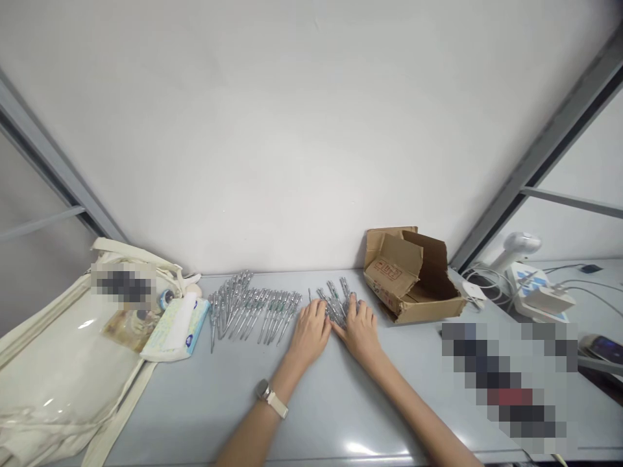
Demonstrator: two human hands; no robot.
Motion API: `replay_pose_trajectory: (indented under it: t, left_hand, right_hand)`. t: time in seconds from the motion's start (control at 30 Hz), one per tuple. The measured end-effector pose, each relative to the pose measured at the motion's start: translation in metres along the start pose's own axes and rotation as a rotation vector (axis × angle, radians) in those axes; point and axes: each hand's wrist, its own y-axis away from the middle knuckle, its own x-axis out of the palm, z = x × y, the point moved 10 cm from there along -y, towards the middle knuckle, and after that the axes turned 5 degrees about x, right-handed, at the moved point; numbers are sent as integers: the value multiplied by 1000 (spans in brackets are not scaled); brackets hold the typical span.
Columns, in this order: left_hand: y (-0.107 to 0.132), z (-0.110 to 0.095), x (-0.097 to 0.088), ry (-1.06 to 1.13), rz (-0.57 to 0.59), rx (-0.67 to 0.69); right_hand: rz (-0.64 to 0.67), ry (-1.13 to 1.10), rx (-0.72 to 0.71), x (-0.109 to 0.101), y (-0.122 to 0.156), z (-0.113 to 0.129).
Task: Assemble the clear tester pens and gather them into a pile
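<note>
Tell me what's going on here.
A person is working at a grey table. Their right hand lies over a loose bunch of small screwdrivers, and their left hand rests right beside it. More screwdrivers lie in neat rows further left, and an open cardboard box sits further right.

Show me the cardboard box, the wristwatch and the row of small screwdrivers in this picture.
Cardboard box (393, 272), head view, printed flap.
Wristwatch (264, 390), head view, watch case.
Row of small screwdrivers (277, 318), head view, a handle mid-row.
</note>
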Motion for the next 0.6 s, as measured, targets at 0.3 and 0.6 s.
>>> replay_pose_trajectory:
  t: [0.3, 0.6]
  left_hand:
    - [0, 1, 5, 41, 8, 14]
    - [0, 3, 4, 25, 4, -8]
  right_hand:
    - [-338, 2, -34, -99, -13, -112]
    - [-130, -170, -98, -64, -30, -163]
